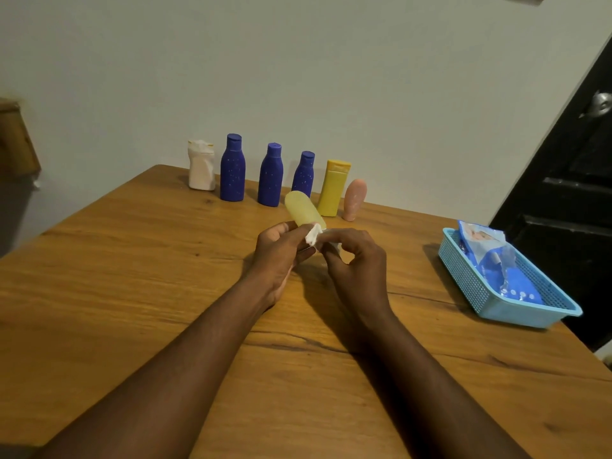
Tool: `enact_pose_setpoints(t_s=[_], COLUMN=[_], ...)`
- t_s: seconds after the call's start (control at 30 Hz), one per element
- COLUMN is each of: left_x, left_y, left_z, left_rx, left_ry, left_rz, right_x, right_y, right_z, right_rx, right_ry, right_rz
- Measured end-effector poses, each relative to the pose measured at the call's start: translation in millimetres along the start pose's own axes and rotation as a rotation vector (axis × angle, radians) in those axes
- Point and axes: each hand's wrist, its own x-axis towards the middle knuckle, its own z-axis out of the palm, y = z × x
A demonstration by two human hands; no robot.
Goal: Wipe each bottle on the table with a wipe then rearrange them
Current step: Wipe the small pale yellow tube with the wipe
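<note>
Wooden surface carries six bottles along the wall. At frame centre, the left hand grips a pale yellow bottle while the right hand pinches a wipe against it (wiping seems underway). Next, probably, it rejoins the row.

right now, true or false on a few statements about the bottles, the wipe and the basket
1. Three blue bottles stand on the table. True.
2. The right hand pinches a white wipe against the pale yellow bottle. True.
3. The pale yellow bottle lies flat on the table. False: the left hand holds it, tilted.
4. The wipes pack lies loose on the table. False: the wipes pack sits in the blue basket.
5. The pink bottle is at the row's left end. False: the white bottle is there; the pink bottle is at the right end.
</note>
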Motion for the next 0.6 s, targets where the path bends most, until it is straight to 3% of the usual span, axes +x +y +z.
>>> enact_pose_setpoints(t_s=[0.17,0.43,0.6], left_x=[-1.3,2.2,3.3], left_y=[-1.5,-3.2,-3.8], left_z=[-0.3,-0.6,-1.0], left_rx=[0.063,0.086,0.12], left_ry=[0.02,0.104,0.12], left_rz=[0.026,0.013,0.001], right_x=[2.9,-1.3,-3.2], right_y=[-1.0,-5.7,-5.7], right_z=[-3.5,-2.2,0.0], right_rx=[0.09,-0.147,-0.169], right_ry=[0.01,-0.048,-0.096], right_rz=[0.125,-0.138,-0.164])
